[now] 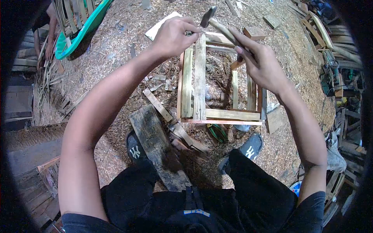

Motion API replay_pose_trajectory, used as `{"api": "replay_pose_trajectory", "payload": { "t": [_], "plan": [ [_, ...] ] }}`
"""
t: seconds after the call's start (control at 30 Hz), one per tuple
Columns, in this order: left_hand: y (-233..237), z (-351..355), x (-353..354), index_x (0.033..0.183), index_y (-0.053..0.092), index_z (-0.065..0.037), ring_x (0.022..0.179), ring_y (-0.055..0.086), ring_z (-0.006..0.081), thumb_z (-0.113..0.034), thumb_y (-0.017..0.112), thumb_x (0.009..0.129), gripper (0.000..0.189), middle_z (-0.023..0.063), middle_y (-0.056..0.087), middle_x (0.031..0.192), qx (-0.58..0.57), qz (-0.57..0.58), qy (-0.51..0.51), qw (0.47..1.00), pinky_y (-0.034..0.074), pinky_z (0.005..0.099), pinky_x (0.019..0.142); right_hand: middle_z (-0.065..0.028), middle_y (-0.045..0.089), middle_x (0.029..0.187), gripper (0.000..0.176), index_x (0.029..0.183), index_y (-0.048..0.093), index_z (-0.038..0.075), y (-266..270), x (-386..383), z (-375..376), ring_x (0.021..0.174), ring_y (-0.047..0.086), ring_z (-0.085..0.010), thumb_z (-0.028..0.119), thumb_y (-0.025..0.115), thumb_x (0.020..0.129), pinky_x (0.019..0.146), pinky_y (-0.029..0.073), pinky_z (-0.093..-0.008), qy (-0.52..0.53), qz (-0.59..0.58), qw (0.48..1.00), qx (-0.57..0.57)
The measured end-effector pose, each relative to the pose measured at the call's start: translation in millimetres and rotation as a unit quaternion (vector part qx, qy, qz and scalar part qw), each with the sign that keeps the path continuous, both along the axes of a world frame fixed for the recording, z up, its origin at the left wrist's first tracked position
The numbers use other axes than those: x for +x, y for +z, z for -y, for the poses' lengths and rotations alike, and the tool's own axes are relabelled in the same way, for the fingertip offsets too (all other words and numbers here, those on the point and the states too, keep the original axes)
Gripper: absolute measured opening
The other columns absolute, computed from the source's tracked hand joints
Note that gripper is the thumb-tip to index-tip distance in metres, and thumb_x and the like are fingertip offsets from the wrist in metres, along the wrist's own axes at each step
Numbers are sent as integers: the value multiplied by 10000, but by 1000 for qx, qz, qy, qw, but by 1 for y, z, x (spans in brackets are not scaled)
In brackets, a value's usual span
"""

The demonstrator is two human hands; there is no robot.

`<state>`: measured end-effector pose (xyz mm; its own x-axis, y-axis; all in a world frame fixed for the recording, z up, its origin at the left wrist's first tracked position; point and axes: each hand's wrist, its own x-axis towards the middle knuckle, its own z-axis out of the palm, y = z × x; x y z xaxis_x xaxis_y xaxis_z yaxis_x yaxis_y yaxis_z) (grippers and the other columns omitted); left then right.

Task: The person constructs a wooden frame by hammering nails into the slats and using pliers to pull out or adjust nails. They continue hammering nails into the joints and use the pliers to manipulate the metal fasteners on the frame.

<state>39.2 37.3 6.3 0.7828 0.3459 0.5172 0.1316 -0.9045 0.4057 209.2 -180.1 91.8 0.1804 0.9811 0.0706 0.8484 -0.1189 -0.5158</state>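
Head view, upper centre: the right hand (265,64) is wrapped around the handle of a hammer (222,29), its head just beside the left hand (175,35); the left thumb and forefinger come close together at the far end of a slat (199,77), though I cannot tell whether they pinch anything. That slat belongs to an open, boxy wooden crate (233,114) at the picture's centre. With fingertips so near the hammer head, a stray blow could catch them; the thin slat might split near its end, and the loose wood shavings (112,79) underneath could let the crate rock. The slats look pale, straight and rough-sawn; the shavings are curled and flaky. A blackened, weathered plank (157,143) slants through the lower centre, while a smooth green curved rim (83,34) arcs across the upper left.
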Motion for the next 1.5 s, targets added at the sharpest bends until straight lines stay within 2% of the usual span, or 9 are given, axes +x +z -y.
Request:
{"api": "replay_pose_trajectory", "payload": {
  "t": [0.13,0.23,0.3,0.4,0.63,0.73,0.83,1.13,1.5],
  "plan": [
    [1,1,-1,1001,823,-65,937,742,276,-263,766,918,222,102,770,994,4,-8,10,1000,577,396,855,-284,708,1124,459,1475,568,102,-6,2,0,1012,711,-431,75,572,1017,891,561,-481,25,37,996,83],
    [1,1,-1,999,824,-66,945,740,278,-271,761,922,228,98,769,999,-19,-22,8,1000,578,396,856,-281,705,1139,460,1479,561,104,-4,1,0,1017,709,-433,79,573,1020,901,564,-475,16,17,1000,-12],
    [1,1,0,1005,823,-67,947,738,273,-271,758,926,229,98,769,995,-5,-14,11,1000,577,395,853,-283,705,1133,468,1487,550,102,-13,1,1,1008,715,-428,79,576,1020,895,566,-471,13,-1,993,115],
    [2,2,0,1008,822,-65,944,738,273,-266,759,926,226,100,768,995,-27,-33,17,999,576,395,857,-287,704,1132,475,1491,543,98,-6,2,0,1010,717,-427,73,575,1018,890,565,-477,23,10,1000,9],
    [6,2,-1,1034,819,-63,943,741,272,-273,761,932,240,106,767,1022,-19,-42,20,999,580,392,850,-291,704,1106,483,1492,545,103,-6,0,3,1010,716,-436,70,578,1011,862,564,-503,14,14,997,70],
    [9,0,-3,1068,817,-72,940,746,262,-279,765,932,252,103,766,1058,-36,-45,-2,998,590,383,840,-289,705,1103,485,1492,545,104,-6,1,3,1004,717,-432,71,585,1010,865,562,-493,21,55,997,50],
    [7,1,-6,1100,810,-80,955,751,254,-273,768,932,260,105,764,1089,-52,-53,3,997,601,379,839,-284,707,1101,479,1488,549,91,-10,2,3,1005,715,-428,73,590,1011,877,557,-485,26,23,998,49],
    [13,6,-9,1114,804,-69,1013,742,275,-290,757,946,281,118,752,1107,-13,-67,-2,998,585,389,908,-279,704,1103,469,1472,561,66,-25,8,0,986,716,-411,61,600,1005,884,548,-479,72,54,987,132],
    [8,8,-8,1248,731,-49,1096,698,337,-419,774,920,497,165,685,1222,13,-80,-4,997,564,440,939,-278,708,1074,461,1467,568,62,-7,2,5,976,723,-397,63,596,1006,861,546,-471,20,0,999,44]
  ]
}}
